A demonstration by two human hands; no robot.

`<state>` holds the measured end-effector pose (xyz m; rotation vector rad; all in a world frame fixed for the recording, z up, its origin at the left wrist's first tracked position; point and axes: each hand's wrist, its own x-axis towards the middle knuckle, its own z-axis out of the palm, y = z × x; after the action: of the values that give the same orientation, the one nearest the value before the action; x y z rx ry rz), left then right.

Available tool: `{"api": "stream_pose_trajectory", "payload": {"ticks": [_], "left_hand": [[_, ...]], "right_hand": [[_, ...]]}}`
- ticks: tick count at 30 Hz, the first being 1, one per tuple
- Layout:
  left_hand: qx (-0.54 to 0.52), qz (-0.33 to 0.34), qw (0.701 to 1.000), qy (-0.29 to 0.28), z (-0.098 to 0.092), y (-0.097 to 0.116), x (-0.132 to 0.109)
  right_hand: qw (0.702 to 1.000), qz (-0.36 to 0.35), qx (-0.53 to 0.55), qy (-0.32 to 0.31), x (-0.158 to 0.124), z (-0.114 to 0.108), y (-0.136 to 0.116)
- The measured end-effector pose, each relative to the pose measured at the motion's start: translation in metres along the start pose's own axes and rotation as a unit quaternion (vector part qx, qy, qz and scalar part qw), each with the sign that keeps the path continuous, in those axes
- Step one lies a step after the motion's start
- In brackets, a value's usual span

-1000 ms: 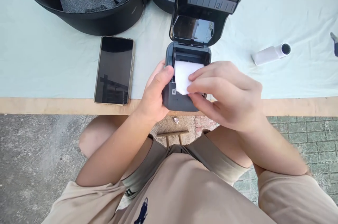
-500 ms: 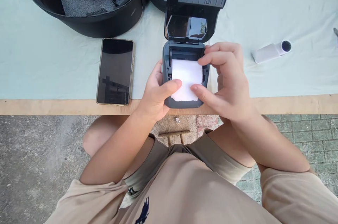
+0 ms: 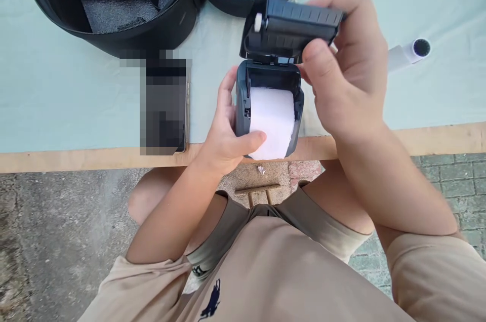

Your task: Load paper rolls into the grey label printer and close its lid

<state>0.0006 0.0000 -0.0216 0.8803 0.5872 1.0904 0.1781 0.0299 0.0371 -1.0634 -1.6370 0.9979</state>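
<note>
A small dark portable label printer (image 3: 243, 94) stands at the table's front edge with its lid up. White paper (image 3: 273, 114) lies in its bay, the loose end reaching over the front rim. My left hand (image 3: 231, 134) wraps the printer's left side, its thumb pressing on the paper. My right hand (image 3: 353, 79) grips the right end of the raised lid (image 3: 299, 21), thumb in front and fingers behind. The lid carries a black roller and a white gear at its left end. The right hand's fingertips are partly hidden behind the lid.
An open black zip case (image 3: 152, 38) with grey foam lies at the back left. A phone (image 3: 167, 104), blurred by pixelation, rests left of the printer. To the right lies a white roll (image 3: 408, 53) with a dark core. The table's wooden edge (image 3: 436, 137) runs along the front.
My right hand has left the paper and taken hold of the lid, which now leans further forward. The paper's end reaches further over the front rim. My left hand stays on the printer.
</note>
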Motion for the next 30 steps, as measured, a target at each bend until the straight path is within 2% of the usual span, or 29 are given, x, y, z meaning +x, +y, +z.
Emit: {"api": "stream_pose_trajectory", "payload": {"ticks": [2, 4, 6, 8, 12, 15, 17, 19, 27, 30], "left_hand": [[-0.012, -0.005, 1.0, 0.013, -0.001, -0.003, 0.002], [-0.027, -0.014, 0.999, 0.027, -0.002, -0.004, 0.003], [-0.033, -0.026, 0.998, 0.036, -0.002, -0.004, 0.004], [-0.029, -0.032, 0.998, 0.04, -0.001, -0.002, 0.003], [-0.048, -0.032, 0.998, 0.021, 0.009, 0.008, -0.003], [-0.089, -0.018, 0.994, 0.062, 0.019, 0.014, -0.006], [-0.08, -0.025, 0.994, 0.076, 0.023, 0.016, -0.006], [-0.056, -0.046, 0.996, 0.061, 0.025, 0.017, -0.005], [-0.028, -0.048, 0.996, 0.063, 0.02, 0.014, -0.006], [-0.016, -0.066, 0.994, 0.085, 0.019, 0.015, -0.005]], "right_hand": [[0.998, -0.053, -0.03, -0.002, -0.004, -0.002, 0.006], [0.992, -0.1, -0.069, -0.039, -0.009, -0.006, 0.011], [0.987, -0.112, -0.09, -0.077, -0.013, -0.009, 0.014], [0.989, -0.088, -0.077, -0.09, -0.017, -0.01, 0.016], [0.993, 0.005, -0.014, -0.117, -0.021, -0.006, 0.014], [0.987, 0.038, 0.028, -0.155, -0.023, -0.001, 0.009], [0.985, 0.052, 0.06, -0.154, -0.025, 0.002, 0.005], [0.984, 0.064, 0.083, -0.141, -0.026, 0.005, 0.003], [0.992, 0.01, 0.04, -0.118, -0.024, 0.009, 0.014], [0.992, 0.015, 0.024, -0.121, -0.024, 0.008, 0.013]]}}
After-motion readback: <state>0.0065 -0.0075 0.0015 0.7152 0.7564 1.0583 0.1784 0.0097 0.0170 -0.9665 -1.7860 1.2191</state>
